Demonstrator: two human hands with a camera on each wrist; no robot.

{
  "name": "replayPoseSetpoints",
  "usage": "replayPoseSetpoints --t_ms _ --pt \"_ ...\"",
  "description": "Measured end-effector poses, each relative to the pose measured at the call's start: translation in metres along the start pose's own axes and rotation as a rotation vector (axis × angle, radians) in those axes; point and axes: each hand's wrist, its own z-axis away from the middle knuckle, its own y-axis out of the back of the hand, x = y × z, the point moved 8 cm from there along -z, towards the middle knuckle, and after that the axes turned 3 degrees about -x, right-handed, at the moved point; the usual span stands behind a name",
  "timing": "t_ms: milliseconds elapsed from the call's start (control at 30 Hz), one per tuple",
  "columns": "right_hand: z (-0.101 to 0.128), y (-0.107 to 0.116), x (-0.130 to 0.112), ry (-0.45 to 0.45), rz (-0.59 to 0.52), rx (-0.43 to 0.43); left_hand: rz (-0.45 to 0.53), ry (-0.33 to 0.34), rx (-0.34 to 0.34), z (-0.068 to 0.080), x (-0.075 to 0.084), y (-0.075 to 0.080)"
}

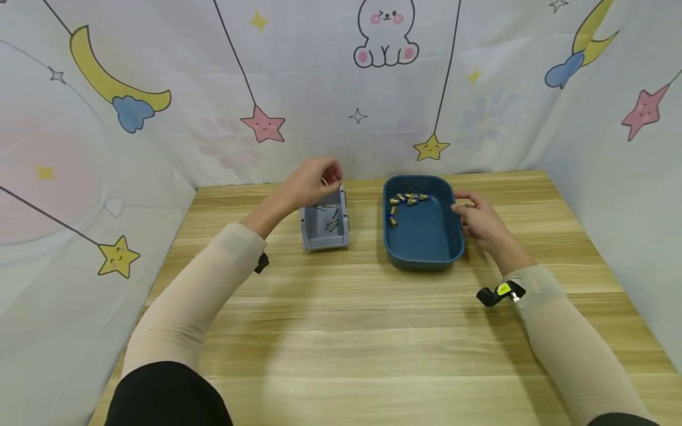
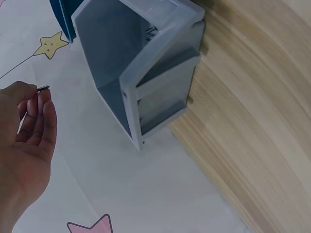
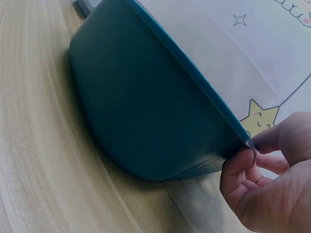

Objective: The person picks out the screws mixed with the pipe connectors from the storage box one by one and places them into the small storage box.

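Fingertips of the left hand (image 2: 24,133) pinch a small dark screw (image 2: 43,88) just above the grey bin (image 1: 325,225); the right hand (image 1: 476,220) grips the blue tray's (image 1: 423,260) rim. Sorting seems underway; next likely calls for releasing the screw below the fingers.

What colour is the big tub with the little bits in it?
Dark blue tub; head view shows it best.

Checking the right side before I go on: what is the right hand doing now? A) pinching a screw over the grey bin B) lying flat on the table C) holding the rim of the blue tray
C: in the right wrist view the right hand has its fingertips on the rim of the blue tray, which rests on the table.
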Motion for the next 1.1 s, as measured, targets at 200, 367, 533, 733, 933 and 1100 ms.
replayPoseSetpoints --t_ms 200,367,533,733,933,1100 --pt "-0.002 0.001 0.002 -0.005 0.010 0.003 -0.007 0.019 0.009 0.003 -0.010 -0.002" --pt "-0.003 0.001 0.002 -0.006 0.013 0.004 -0.007 0.019 0.020 0.006 -0.016 -0.003" --pt "-0.002 0.001 0.001 -0.004 0.011 0.002 -0.006 0.023 0.016 0.009 -0.021 -0.004" --pt "-0.001 0.001 0.000 -0.007 0.005 0.002 -0.018 0.051 0.005 0.011 -0.029 -0.007" --pt "0.000 0.001 0.000 -0.009 0.010 0.002 0.008 0.091 -0.015 0.015 -0.035 -0.011" --pt "-0.002 0.002 0.002 -0.009 0.002 0.002 0.005 0.104 -0.026 0.017 -0.041 -0.017"
